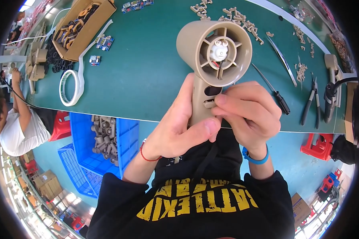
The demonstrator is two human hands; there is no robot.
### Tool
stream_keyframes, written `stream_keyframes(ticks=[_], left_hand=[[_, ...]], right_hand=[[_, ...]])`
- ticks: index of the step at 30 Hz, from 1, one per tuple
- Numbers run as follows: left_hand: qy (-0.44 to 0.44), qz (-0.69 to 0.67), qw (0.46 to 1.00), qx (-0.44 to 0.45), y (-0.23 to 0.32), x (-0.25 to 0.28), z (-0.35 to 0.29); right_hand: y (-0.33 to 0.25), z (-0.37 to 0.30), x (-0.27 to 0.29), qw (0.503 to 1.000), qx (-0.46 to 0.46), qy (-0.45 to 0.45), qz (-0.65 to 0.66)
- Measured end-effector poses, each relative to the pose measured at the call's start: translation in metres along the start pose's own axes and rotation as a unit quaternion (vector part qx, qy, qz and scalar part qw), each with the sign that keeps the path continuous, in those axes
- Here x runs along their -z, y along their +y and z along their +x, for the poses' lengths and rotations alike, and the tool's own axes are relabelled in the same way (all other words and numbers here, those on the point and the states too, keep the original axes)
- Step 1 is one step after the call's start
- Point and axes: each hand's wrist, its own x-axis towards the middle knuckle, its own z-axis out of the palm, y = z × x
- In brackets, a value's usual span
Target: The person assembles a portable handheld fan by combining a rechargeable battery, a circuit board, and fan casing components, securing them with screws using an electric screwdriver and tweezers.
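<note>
Beige fan (pixel 203 75) overlaps table edge (pixel 123 116), left hand (pixel 177 131) clasping, right hand (pixel 252 111) pinching a piece (pixel 209 104).

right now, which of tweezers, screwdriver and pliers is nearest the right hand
The black-handled screwdriver, just beside the right hand; tweezers and pliers lie farther off.

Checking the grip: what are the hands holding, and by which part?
The left hand holds the beige fan casing by its handle. The right hand has fingers at a small beige piece there; whether it pinches that is unclear.
</note>
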Motion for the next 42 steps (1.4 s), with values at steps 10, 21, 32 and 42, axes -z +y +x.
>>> stream_keyframes(ticks=[10, 21, 32, 42], left_hand=[[0.063, 0.058, 0.996, -0.020, -0.001, -0.006, 0.000], [0.084, 0.077, 0.993, -0.033, -0.003, -0.009, -0.001], [0.083, 0.090, 0.991, -0.059, -0.009, -0.007, -0.001], [0.104, 0.027, 0.993, -0.058, -0.008, -0.010, 0.002]], right_hand=[[-0.020, 0.007, 0.005, 0.982, -0.166, -0.012, 0.086], [-0.026, -0.008, -0.001, 0.853, -0.389, 0.029, 0.346], [-0.017, -0.002, -0.002, 0.838, -0.379, 0.032, 0.391], [-0.011, -0.010, -0.002, 0.820, -0.359, 0.004, 0.447]])
